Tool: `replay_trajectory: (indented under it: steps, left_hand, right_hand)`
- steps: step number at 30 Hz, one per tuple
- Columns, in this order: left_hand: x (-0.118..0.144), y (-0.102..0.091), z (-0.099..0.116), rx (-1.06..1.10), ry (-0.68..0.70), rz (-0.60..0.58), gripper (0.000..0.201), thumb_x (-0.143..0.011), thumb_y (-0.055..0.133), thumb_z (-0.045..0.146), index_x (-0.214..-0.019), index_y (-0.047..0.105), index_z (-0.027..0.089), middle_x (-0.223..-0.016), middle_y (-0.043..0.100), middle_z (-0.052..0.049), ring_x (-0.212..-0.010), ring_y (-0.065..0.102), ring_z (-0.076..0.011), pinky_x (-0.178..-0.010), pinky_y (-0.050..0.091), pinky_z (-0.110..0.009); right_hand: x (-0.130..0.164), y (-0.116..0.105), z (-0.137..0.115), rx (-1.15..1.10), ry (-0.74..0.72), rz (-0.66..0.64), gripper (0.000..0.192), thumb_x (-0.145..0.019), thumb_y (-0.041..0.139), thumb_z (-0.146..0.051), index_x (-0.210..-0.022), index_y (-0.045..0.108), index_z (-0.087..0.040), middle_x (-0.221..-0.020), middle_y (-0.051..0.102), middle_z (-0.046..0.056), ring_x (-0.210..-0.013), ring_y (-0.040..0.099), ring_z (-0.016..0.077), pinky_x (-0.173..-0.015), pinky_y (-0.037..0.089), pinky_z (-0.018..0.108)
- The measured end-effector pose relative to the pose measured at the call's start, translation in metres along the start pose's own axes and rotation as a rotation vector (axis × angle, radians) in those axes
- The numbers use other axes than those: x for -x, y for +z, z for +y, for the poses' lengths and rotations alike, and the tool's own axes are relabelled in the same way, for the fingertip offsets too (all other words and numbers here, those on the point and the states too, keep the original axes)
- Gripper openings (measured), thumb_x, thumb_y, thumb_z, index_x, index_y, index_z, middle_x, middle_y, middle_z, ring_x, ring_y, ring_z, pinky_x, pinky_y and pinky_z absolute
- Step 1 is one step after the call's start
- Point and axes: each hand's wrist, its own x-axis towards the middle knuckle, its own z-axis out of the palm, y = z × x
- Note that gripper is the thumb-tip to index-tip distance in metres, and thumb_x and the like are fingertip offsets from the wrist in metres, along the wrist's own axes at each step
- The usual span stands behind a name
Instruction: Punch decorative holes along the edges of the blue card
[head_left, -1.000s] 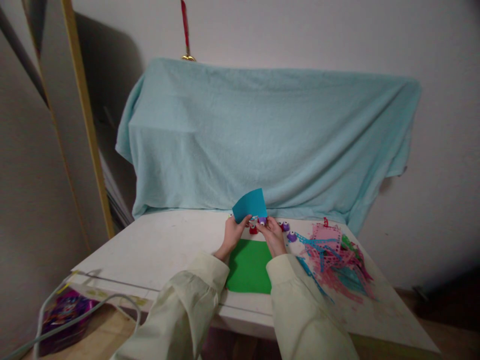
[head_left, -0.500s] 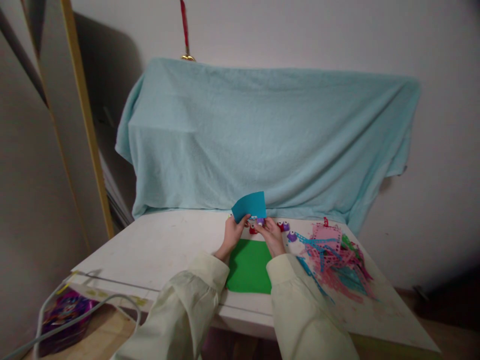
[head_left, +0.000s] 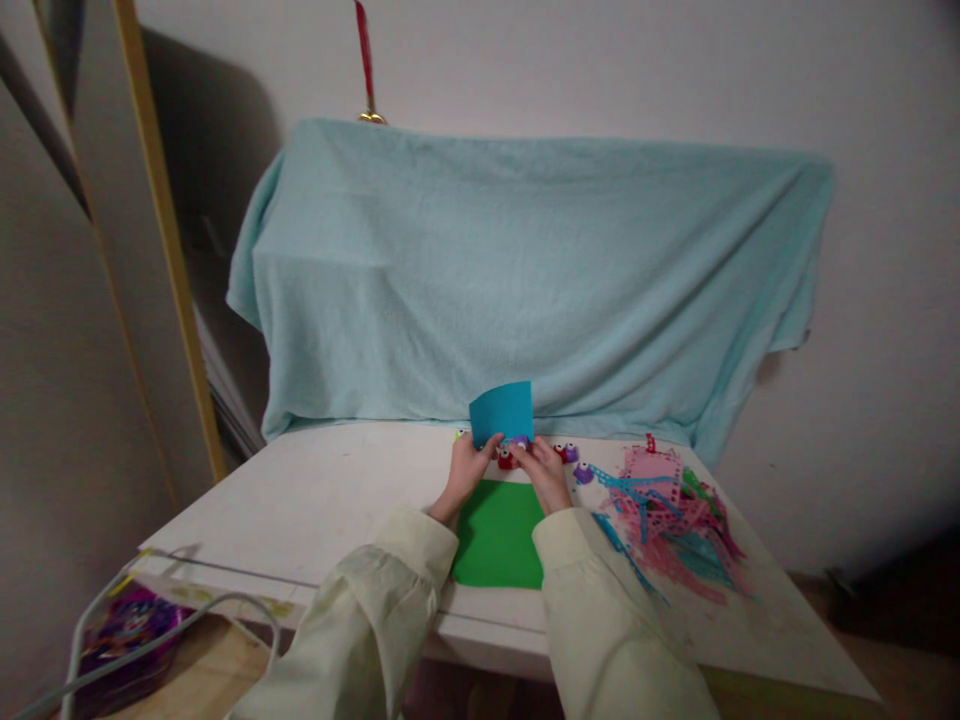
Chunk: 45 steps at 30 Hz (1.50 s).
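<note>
While the green sheet [head_left: 499, 535] lies flat on the table [head_left: 322, 500] between the sleeves, the left hand [head_left: 466, 468] pinches the blue paper [head_left: 502, 412], now stood squarer than a second ago; the right hand [head_left: 546, 472] grips a small punch [head_left: 516, 443] against its lower edge. Paper scraps [head_left: 664, 520] lie loose, in no container.

A home craft corner: white table [head_left: 315, 500], paper scraps [head_left: 667, 525], towel-draped furniture [head_left: 525, 280]
</note>
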Motion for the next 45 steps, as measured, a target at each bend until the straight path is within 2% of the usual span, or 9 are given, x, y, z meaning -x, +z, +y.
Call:
replay_trajectory:
  steps: [7,15,19,24,29,35,39,42,45]
  left_hand:
    - [-0.001,0.0,0.001,-0.003,-0.022,-0.048,0.042,-0.081,0.058,0.05,-0.063,0.063,0.013,-0.057,0.064,-0.005,-0.053,0.058,-0.0165,-0.053,0.04,-0.024]
    - [0.001,0.0,0.0,-0.004,-0.007,-0.113,0.039,-0.082,0.056,0.048,-0.066,0.063,0.013,-0.06,0.065,-0.004,-0.057,0.06,-0.0182,-0.057,0.042,-0.025]
    - [0.001,0.001,-0.002,-0.006,-0.011,-0.143,0.039,-0.083,0.055,0.047,-0.066,0.063,0.013,-0.062,0.066,-0.005,-0.059,0.061,-0.0192,-0.058,0.044,-0.027]
    - [0.0,0.002,-0.005,0.052,-0.056,-0.153,0.036,-0.081,0.057,0.047,-0.077,0.067,0.012,-0.069,0.069,-0.007,-0.063,0.063,-0.0214,-0.06,0.047,-0.029]
    - [-0.001,0.006,-0.009,0.114,-0.102,-0.141,0.033,-0.078,0.061,0.045,-0.079,0.066,0.012,-0.07,0.069,-0.008,-0.065,0.065,-0.0224,-0.061,0.05,-0.029]
    - [-0.001,0.007,-0.013,0.127,-0.08,-0.152,0.035,-0.079,0.06,0.046,-0.078,0.065,0.011,-0.071,0.069,-0.008,-0.065,0.065,-0.0217,-0.061,0.051,-0.029]
    - [0.001,0.007,-0.01,0.188,-0.088,-0.169,0.034,-0.079,0.061,0.045,-0.079,0.066,0.011,-0.072,0.07,-0.01,-0.066,0.066,-0.0225,-0.065,0.053,-0.031]
    - [0.003,0.009,-0.007,0.269,-0.131,-0.23,0.035,-0.079,0.061,0.044,-0.084,0.067,0.01,-0.073,0.071,-0.011,-0.067,0.067,-0.0235,-0.068,0.054,-0.033]
    - [0.006,0.012,-0.004,0.342,-0.176,-0.242,0.038,-0.078,0.063,0.045,-0.088,0.067,0.009,-0.077,0.071,-0.012,-0.068,0.068,-0.0238,-0.068,0.055,-0.034]
  right_hand:
    - [0.0,0.001,-0.012,-0.087,0.113,0.0,0.029,-0.064,0.079,-0.038,-0.079,0.064,-0.017,-0.067,0.061,0.0,-0.059,0.052,0.0117,-0.059,0.042,0.026]
    - [0.0,-0.007,-0.012,-0.159,0.237,-0.042,0.026,-0.069,0.076,-0.037,-0.08,0.066,-0.016,-0.071,0.063,0.001,-0.057,0.052,0.0108,-0.054,0.038,0.026]
    - [0.0,-0.008,-0.011,-0.155,0.242,-0.025,0.026,-0.069,0.077,-0.039,-0.078,0.065,-0.017,-0.07,0.063,0.0,-0.053,0.05,0.0094,-0.05,0.034,0.025]
    - [0.001,-0.007,-0.011,-0.153,0.262,-0.035,0.028,-0.067,0.078,-0.038,-0.082,0.066,-0.018,-0.075,0.065,0.001,-0.054,0.051,0.0093,-0.05,0.035,0.025]
    - [0.002,-0.007,-0.012,-0.146,0.267,-0.049,0.029,-0.067,0.078,-0.038,-0.083,0.068,-0.017,-0.073,0.065,0.002,-0.057,0.052,0.0106,-0.052,0.036,0.026]
    - [0.002,-0.005,-0.012,-0.144,0.269,-0.022,0.029,-0.066,0.078,-0.04,-0.082,0.068,-0.017,-0.068,0.064,0.001,-0.058,0.053,0.0122,-0.055,0.037,0.027]
    - [0.003,-0.004,-0.013,-0.144,0.261,0.005,0.028,-0.065,0.079,-0.039,-0.079,0.066,-0.018,-0.067,0.062,0.0,-0.054,0.05,0.0107,-0.05,0.033,0.026]
    - [0.004,-0.004,-0.014,-0.127,0.24,0.038,0.028,-0.064,0.079,-0.039,-0.074,0.064,-0.019,-0.064,0.06,-0.002,-0.049,0.045,0.0089,-0.045,0.027,0.025]
    - [0.004,-0.005,-0.015,-0.13,0.212,0.053,0.027,-0.064,0.079,-0.038,-0.072,0.062,-0.019,-0.063,0.059,-0.003,-0.047,0.042,0.0078,-0.044,0.024,0.025]
